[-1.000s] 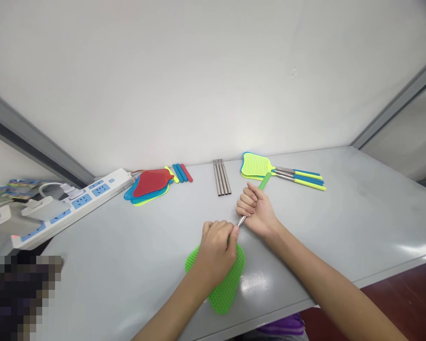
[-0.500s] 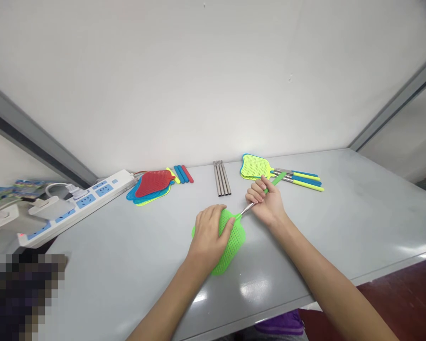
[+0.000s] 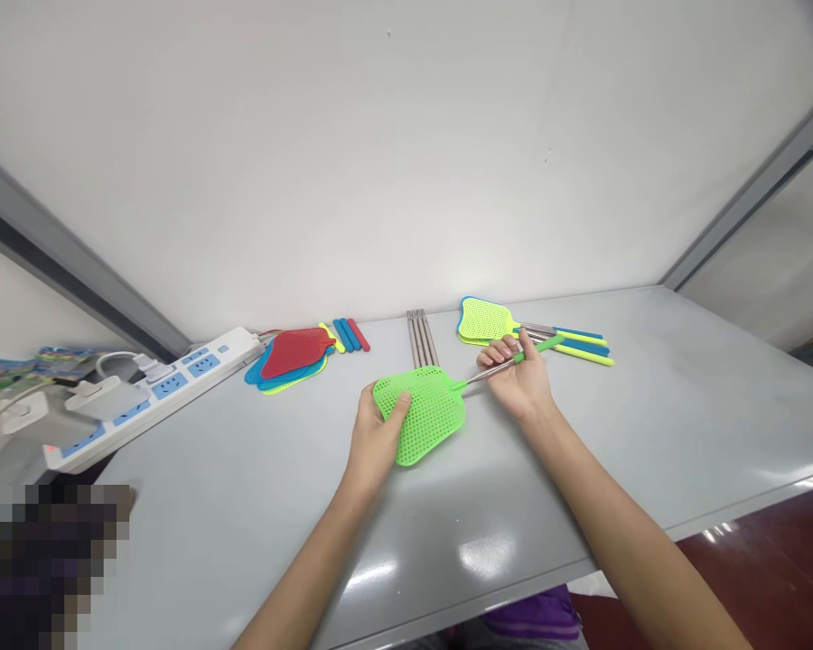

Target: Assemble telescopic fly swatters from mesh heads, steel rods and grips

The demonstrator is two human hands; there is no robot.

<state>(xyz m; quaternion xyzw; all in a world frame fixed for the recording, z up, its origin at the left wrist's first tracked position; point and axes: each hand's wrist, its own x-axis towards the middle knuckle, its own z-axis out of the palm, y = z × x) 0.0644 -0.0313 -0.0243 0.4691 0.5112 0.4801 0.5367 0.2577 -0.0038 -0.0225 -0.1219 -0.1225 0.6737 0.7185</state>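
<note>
A green fly swatter (image 3: 428,417) with a perforated head lies across the space between my hands. My left hand (image 3: 376,431) grips the head by its left edge, thumb on top and the fingers hidden underneath. My right hand (image 3: 520,377), palm turned up and fingers curled, holds the swatter around the place where its metal rod meets the green handle (image 3: 547,344). Just behind the swatter head are several metal rods (image 3: 422,336), their near ends partly covered by it. Beyond my right hand lies a pile of yellow and blue fly swatters (image 3: 488,319).
On the left sit loose red, blue and yellow swatter heads (image 3: 296,352) beside several coloured handles (image 3: 352,335). A white power strip (image 3: 169,384) with plugged-in chargers runs along the left of the grey table (image 3: 650,406). A wall stands behind.
The green swatter's head has been lifted and turned more level, its left edge now in my left hand's pinch. My right hand has shifted slightly right and its fingers have loosened somewhat.
</note>
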